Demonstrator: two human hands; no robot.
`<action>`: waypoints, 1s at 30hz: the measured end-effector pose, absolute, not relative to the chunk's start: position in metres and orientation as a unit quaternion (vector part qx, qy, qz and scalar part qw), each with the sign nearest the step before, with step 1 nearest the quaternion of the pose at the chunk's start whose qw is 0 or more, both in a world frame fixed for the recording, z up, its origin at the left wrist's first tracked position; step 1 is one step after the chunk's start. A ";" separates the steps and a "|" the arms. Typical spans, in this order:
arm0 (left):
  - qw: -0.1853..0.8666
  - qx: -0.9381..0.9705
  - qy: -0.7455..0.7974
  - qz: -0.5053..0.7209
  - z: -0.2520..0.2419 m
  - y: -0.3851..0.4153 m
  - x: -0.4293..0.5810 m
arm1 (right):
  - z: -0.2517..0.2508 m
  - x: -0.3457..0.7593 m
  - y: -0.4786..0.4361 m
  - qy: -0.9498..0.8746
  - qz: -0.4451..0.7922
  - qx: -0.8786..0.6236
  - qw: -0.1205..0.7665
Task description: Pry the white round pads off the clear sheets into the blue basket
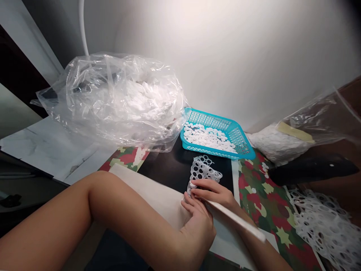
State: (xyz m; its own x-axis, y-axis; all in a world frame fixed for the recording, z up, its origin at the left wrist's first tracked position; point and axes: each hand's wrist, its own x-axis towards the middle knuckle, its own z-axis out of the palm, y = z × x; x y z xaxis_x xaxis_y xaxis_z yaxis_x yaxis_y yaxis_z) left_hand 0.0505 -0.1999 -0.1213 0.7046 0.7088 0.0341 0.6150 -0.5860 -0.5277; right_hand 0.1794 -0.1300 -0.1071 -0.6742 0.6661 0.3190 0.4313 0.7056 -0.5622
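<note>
My left hand (pixel 199 224) is closed at the near end of a whitish perforated plastic sheet (pixel 199 171), its fingertips pressed close to those of my right hand. My right hand (pixel 216 194) comes in from the right, fingers bent over the same end of the sheet. From under it a slim white stick (pixel 239 218) slants back above the right forearm; its front end is hidden by the fingers. A small white disc (pixel 193 185) shows at the fingertips. Just beyond, a blue basket (pixel 222 151) holds many small white discs (pixel 207 138).
A large clear plastic bag (pixel 96 109) with white pieces fills the back left. On the right are another bag of white material (pixel 275 143), a black handle-like object (pixel 310 169) and a heap of perforated sheet scraps (pixel 327 229). A patterned cloth (pixel 270 203) covers the table.
</note>
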 end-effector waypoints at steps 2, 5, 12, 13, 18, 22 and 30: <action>0.262 -0.890 -0.359 0.099 -0.122 -0.200 0.050 | -0.104 0.177 -0.132 -0.905 0.189 -0.296 0.242; 0.257 -0.894 -0.352 0.101 -0.123 -0.200 0.050 | -0.101 0.171 -0.133 -0.920 0.132 -0.282 0.238; 0.269 -0.878 -0.387 0.086 -0.124 -0.200 0.051 | -0.111 0.172 -0.128 -0.904 0.072 -0.322 0.271; 0.269 -0.878 -0.387 0.086 -0.124 -0.200 0.051 | -0.112 0.174 -0.127 -0.896 0.073 -0.333 0.284; 0.275 -0.872 -0.392 0.098 -0.124 -0.201 0.051 | -0.107 0.179 -0.122 -0.850 0.068 -0.384 0.355; 0.298 -0.867 -0.386 0.103 -0.123 -0.200 0.048 | -0.098 0.193 -0.115 -0.779 -0.012 -0.441 0.446; 0.285 -0.871 -0.384 0.111 -0.123 -0.199 0.048 | -0.103 0.221 -0.094 -0.675 -0.021 -0.516 0.527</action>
